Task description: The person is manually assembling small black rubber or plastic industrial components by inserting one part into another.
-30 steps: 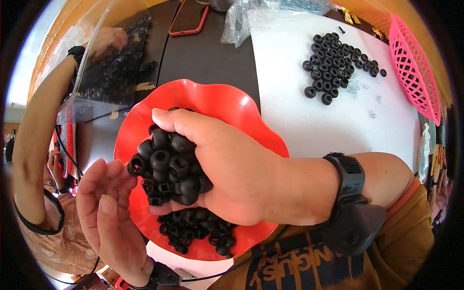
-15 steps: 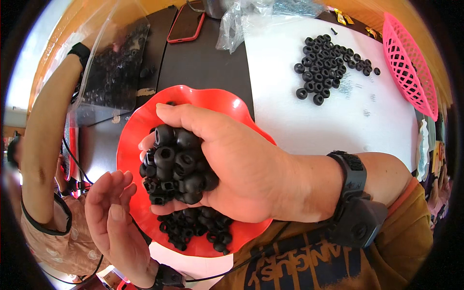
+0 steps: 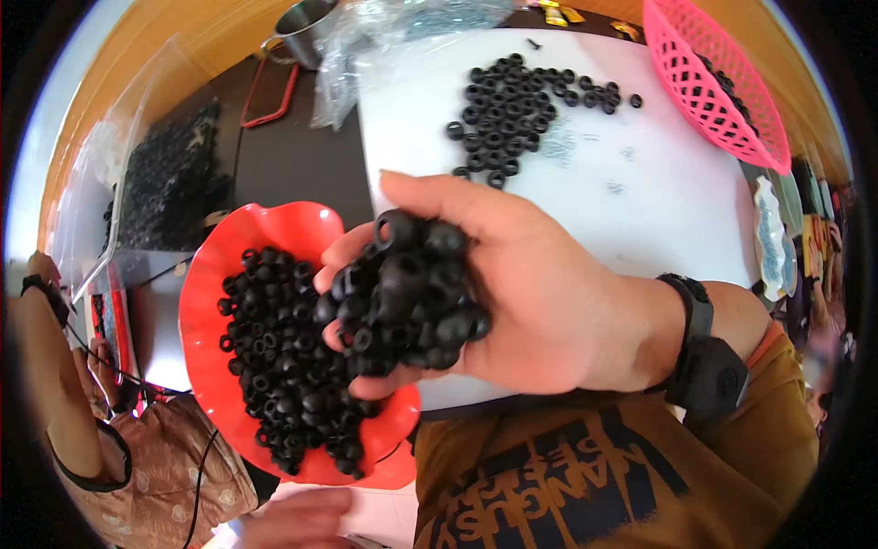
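Observation:
My right hand [image 3: 540,293] is palm up and cupped around a heap of small black cord stopper parts [image 3: 407,284], hollow balls with round holes. It is held over the right part of a red wavy-rimmed bowl [image 3: 203,320], above the table. Inside the bowl lies a large pile of the same black parts [image 3: 274,357]. Low in the picture, below the bowl, my left hand [image 3: 302,520] is smeared by motion and its fingers cannot be made out.
A white board [image 3: 658,215] carries a cluster of black balls [image 3: 503,110] and small springs [image 3: 562,142]. Around it are a pink basket [image 3: 713,87], clear plastic bag [image 3: 338,87], metal mug [image 3: 306,32] and red-edged phone [image 3: 272,96]. A co-worker's arm [image 3: 64,393] is beside a clear bin [image 3: 114,215].
My right hand has shifted right with its heap, uncovering more of the bowl's pile. My left hand has dropped toward the lower edge. The co-worker's arm has drawn back from the clear bin.

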The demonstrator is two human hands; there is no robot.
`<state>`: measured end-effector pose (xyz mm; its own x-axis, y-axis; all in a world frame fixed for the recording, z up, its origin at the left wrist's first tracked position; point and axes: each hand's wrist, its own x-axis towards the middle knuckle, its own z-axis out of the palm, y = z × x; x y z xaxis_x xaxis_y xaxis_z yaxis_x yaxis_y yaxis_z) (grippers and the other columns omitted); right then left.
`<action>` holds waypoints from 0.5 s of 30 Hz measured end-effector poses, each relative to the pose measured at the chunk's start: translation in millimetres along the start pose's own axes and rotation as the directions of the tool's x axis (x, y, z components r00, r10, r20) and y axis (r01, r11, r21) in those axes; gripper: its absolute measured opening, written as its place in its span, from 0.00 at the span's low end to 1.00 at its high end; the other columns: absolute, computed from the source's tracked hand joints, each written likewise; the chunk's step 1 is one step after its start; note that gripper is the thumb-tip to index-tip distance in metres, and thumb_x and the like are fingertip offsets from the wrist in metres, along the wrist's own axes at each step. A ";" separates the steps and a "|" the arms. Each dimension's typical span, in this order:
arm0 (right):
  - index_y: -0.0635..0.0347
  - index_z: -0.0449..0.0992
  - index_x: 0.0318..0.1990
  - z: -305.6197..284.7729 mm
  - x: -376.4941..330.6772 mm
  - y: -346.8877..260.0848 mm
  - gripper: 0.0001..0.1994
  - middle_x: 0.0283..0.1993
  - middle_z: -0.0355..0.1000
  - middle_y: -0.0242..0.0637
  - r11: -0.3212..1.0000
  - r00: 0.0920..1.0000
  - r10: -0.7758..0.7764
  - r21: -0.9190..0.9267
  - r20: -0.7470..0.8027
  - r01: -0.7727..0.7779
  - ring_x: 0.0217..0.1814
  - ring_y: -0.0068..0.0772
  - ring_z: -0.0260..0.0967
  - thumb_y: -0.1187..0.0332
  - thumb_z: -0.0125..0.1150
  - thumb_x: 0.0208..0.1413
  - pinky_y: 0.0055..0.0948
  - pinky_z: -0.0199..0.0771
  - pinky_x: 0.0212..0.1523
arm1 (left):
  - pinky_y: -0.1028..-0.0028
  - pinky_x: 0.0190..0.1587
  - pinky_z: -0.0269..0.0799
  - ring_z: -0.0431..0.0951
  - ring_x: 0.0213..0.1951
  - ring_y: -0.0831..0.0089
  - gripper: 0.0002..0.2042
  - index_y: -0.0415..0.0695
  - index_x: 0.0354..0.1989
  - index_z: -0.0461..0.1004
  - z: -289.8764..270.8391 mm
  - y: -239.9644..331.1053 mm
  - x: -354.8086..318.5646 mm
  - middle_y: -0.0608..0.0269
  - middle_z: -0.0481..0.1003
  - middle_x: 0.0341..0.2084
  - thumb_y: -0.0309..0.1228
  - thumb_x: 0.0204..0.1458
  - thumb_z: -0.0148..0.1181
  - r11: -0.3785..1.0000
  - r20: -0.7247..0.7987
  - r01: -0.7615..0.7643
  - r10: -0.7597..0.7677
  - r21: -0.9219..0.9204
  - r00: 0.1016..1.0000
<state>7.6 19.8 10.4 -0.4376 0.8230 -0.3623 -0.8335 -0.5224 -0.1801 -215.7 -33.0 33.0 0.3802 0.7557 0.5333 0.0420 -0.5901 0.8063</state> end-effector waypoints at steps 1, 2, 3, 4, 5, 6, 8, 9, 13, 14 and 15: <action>0.58 0.74 0.34 -11.7 -7.8 -7.1 0.18 0.32 0.74 0.35 0.998 0.998 -0.050 0.035 -0.044 0.052 0.34 0.32 0.73 0.53 0.47 0.61 0.48 0.77 0.40 | 0.63 0.41 0.74 0.77 0.37 0.55 0.20 0.29 0.44 0.70 18.9 -6.2 1.7 0.36 0.74 0.36 0.38 0.56 0.54 0.987 0.057 -0.003 0.012 -0.160 0.998; 0.58 0.74 0.34 -21.8 -18.9 -15.2 0.17 0.32 0.74 0.34 0.995 0.991 -0.094 0.010 -0.098 0.095 0.35 0.31 0.73 0.53 0.47 0.61 0.48 0.77 0.41 | 0.63 0.44 0.72 0.77 0.39 0.54 0.19 0.30 0.45 0.69 27.4 -12.5 8.9 0.37 0.74 0.38 0.36 0.56 0.54 0.988 0.249 0.058 -0.021 -0.143 0.968; 0.57 0.74 0.34 -28.3 -28.0 -20.5 0.17 0.33 0.74 0.33 0.993 0.984 -0.118 -0.018 -0.135 0.117 0.35 0.31 0.73 0.53 0.47 0.61 0.48 0.76 0.42 | 0.63 0.47 0.70 0.76 0.41 0.54 0.17 0.30 0.46 0.69 32.7 -12.3 17.4 0.37 0.74 0.40 0.34 0.56 0.53 0.990 0.418 0.105 -0.057 -0.093 0.906; 0.57 0.74 0.34 -38.1 -34.5 -24.6 0.17 0.34 0.74 0.32 0.990 0.974 -0.142 -0.012 -0.175 0.143 0.35 0.31 0.73 0.54 0.47 0.62 0.48 0.76 0.42 | 0.64 0.51 0.67 0.74 0.46 0.54 0.18 0.30 0.49 0.68 40.2 -10.5 27.2 0.39 0.73 0.43 0.32 0.56 0.53 0.957 0.527 0.275 -0.189 -0.089 0.829; 0.57 0.74 0.34 -48.6 -40.7 -28.9 0.17 0.34 0.74 0.32 0.988 0.971 -0.155 -0.010 -0.184 0.155 0.35 0.31 0.73 0.54 0.47 0.62 0.48 0.76 0.42 | 0.65 0.52 0.66 0.74 0.47 0.55 0.17 0.30 0.51 0.67 50.2 -16.1 31.6 0.41 0.71 0.47 0.29 0.56 0.52 0.965 0.565 0.259 -0.191 -0.041 0.803; 0.57 0.74 0.38 -56.8 -46.5 -31.7 0.18 0.39 0.74 0.35 0.985 0.966 -0.170 0.000 -0.195 0.173 0.40 0.35 0.73 0.51 0.47 0.61 0.48 0.76 0.43 | 0.65 0.52 0.67 0.74 0.46 0.56 0.18 0.32 0.54 0.65 60.4 -22.3 27.6 0.42 0.70 0.48 0.27 0.56 0.51 0.933 0.562 0.358 -0.272 -0.046 0.781; 0.57 0.74 0.40 -71.7 -59.6 -37.2 0.20 0.44 0.74 0.36 0.977 0.954 -0.212 -0.017 -0.211 0.214 0.46 0.39 0.74 0.49 0.48 0.60 0.47 0.76 0.44 | 0.65 0.52 0.68 0.74 0.46 0.56 0.20 0.33 0.57 0.62 84.9 -29.9 21.8 0.43 0.69 0.50 0.25 0.56 0.50 0.888 0.574 0.456 -0.345 -0.056 0.742; 0.57 0.74 0.40 -79.3 -64.4 -40.0 0.20 0.44 0.74 0.36 0.974 0.949 -0.223 -0.011 -0.223 0.226 0.46 0.39 0.74 0.49 0.48 0.60 0.47 0.76 0.44 | 0.66 0.51 0.69 0.74 0.46 0.60 0.19 0.32 0.55 0.63 98.9 -31.4 20.5 0.47 0.69 0.48 0.25 0.55 0.50 0.815 0.539 0.575 -0.452 -0.074 0.710; 0.58 0.74 0.39 -98.2 -78.6 -52.1 0.20 0.41 0.74 0.36 0.922 0.890 -0.385 -0.152 -0.246 0.357 0.43 0.35 0.73 0.49 0.47 0.61 0.42 0.76 0.41 | 0.68 0.45 0.71 0.74 0.40 0.68 0.21 0.33 0.55 0.62 136.3 -37.6 29.6 0.53 0.70 0.44 0.23 0.52 0.51 0.549 0.587 0.811 -0.595 -0.203 0.549; 0.58 0.74 0.40 -103.2 -80.6 -55.6 0.20 0.40 0.74 0.36 0.879 0.851 -0.468 -0.222 -0.236 0.422 0.41 0.33 0.73 0.49 0.47 0.61 0.40 0.76 0.39 | 0.68 0.51 0.69 0.73 0.47 0.65 0.26 0.38 0.63 0.52 139.8 -50.8 31.4 0.51 0.66 0.50 0.17 0.55 0.50 0.496 0.710 0.824 -0.473 -0.274 0.521; 0.58 0.74 0.40 -108.7 -79.2 -59.4 0.20 0.40 0.74 0.36 0.879 0.850 -0.469 -0.221 -0.239 0.423 0.41 0.33 0.73 0.49 0.47 0.61 0.40 0.76 0.39 | 0.68 0.51 0.69 0.73 0.47 0.65 0.26 0.38 0.63 0.52 150.0 -50.0 35.4 0.51 0.66 0.50 0.17 0.55 0.50 0.494 0.712 0.825 -0.473 -0.273 0.519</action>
<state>128.4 -38.6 -49.6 0.0995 0.8915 -0.4420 -0.8431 -0.1603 -0.5132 -65.8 -19.4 -26.8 0.8354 0.4686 -0.2872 0.0823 0.4099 0.9084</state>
